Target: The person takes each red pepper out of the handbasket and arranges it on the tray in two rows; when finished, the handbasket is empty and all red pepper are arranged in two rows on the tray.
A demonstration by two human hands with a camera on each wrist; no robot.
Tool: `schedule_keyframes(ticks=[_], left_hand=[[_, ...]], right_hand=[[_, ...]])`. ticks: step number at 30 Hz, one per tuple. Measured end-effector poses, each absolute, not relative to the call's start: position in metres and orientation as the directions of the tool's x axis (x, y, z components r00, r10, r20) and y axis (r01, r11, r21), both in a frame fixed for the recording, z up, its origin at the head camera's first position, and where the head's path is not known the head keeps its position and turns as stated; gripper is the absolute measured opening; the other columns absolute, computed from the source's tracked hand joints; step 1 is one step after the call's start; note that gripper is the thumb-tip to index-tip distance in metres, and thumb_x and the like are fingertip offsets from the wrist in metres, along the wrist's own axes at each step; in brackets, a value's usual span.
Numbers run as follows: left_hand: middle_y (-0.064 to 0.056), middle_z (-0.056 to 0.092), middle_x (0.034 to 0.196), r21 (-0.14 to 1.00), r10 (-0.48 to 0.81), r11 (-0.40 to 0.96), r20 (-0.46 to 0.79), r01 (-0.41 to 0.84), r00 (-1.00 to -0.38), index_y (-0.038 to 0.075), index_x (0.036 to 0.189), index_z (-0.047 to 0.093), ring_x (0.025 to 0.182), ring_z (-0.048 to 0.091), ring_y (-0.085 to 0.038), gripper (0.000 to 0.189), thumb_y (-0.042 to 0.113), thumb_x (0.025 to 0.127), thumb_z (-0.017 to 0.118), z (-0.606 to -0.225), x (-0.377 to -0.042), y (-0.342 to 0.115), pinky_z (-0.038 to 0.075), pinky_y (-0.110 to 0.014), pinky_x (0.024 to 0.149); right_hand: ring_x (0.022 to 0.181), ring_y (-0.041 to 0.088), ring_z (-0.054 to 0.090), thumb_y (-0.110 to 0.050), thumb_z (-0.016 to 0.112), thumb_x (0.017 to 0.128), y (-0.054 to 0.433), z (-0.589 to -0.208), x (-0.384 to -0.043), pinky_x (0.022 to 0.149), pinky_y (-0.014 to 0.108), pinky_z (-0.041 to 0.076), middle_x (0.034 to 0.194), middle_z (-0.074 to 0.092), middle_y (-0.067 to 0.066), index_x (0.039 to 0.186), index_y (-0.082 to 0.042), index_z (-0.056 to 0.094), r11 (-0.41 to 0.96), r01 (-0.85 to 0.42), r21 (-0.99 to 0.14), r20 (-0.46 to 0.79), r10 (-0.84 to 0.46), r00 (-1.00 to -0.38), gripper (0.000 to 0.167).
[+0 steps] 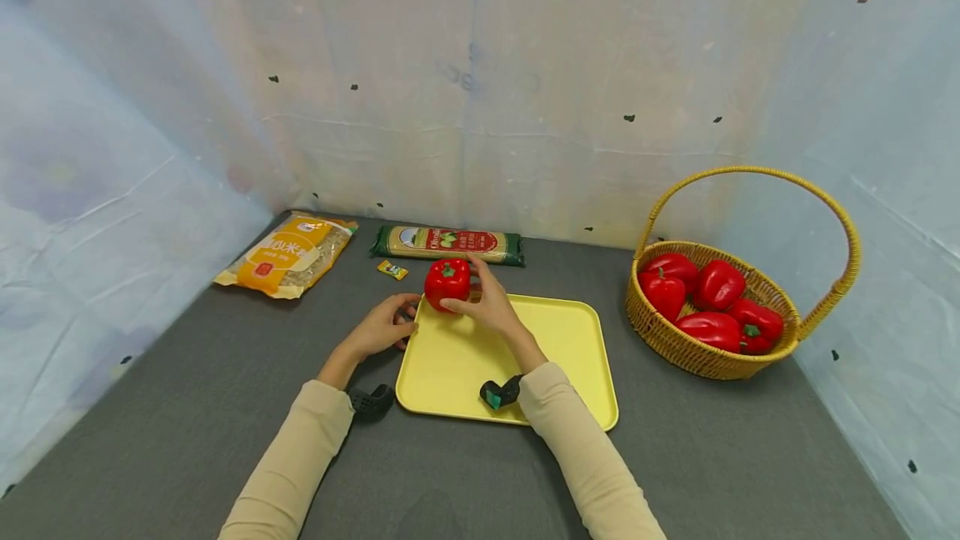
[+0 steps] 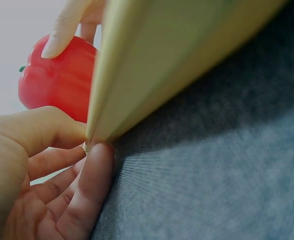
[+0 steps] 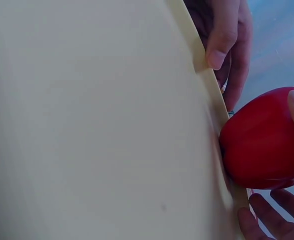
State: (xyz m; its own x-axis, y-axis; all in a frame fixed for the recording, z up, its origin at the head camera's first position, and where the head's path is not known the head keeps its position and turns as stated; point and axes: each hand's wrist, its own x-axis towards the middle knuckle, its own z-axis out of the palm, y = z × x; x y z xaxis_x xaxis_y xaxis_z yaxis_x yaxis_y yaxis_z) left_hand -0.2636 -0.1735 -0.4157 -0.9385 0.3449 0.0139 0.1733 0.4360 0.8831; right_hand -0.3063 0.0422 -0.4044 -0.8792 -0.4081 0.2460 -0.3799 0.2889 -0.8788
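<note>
A red bell pepper [image 1: 447, 283] with a green stem stands at the far left corner of a yellow tray [image 1: 562, 348]. My right hand [image 1: 489, 300] holds the pepper from the right, its thumb on the near side and a finger behind. In the right wrist view the thumb rests on the pepper [image 3: 267, 140], while other fingers spread beneath it. My left hand [image 1: 378, 327] grips the tray's left edge. Seen in the left wrist view, thumb and fingers of the left hand [image 2: 46, 170] pinch the tray's rim [image 2: 99, 105].
To the right stands a handled wicker basket [image 1: 652, 338] with several red bell peppers [image 1: 718, 285]. Behind the tray lies a long pasta packet [image 1: 450, 245], with a small yellow packet [image 1: 392, 270] before it. A grain bag [image 1: 288, 257] lies far left, near the curtain [image 1: 480, 107].
</note>
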Motion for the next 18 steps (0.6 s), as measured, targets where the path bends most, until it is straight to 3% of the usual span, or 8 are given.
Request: schedule_keyframes(ticks=[7,18], left_hand=[[-0.029,0.044,0.114,0.886,0.343,0.432,0.013,0.170,-0.939,-0.011,0.136,0.035,0.076,0.053,-0.027,0.050,-0.002,0.090,0.053,-0.414,-0.261,-0.172,0.054,-0.040,0.059],[-0.029,0.045,0.114,0.883,0.344,0.432,0.028,0.185,-0.939,-0.011,0.136,0.036,0.075,0.053,-0.030,0.050,0.000,0.090,0.054,-0.416,-0.263,-0.173,0.054,-0.040,0.059]], right_hand=[[0.113,0.029,0.054,-0.028,0.074,0.080,0.049,-0.421,-0.321,0.091,0.039,0.049,0.137,0.041,0.014,0.148,-0.018,0.024,0.343,-0.377,-0.860,0.238,-0.384,-0.892,0.085],[0.117,0.036,0.049,-0.027,0.070,0.084,0.081,-0.393,-0.314,0.094,0.047,0.045,0.133,0.046,0.017,0.141,-0.018,0.036,0.317,-0.428,-0.846,0.296,-0.388,-0.873,0.067]])
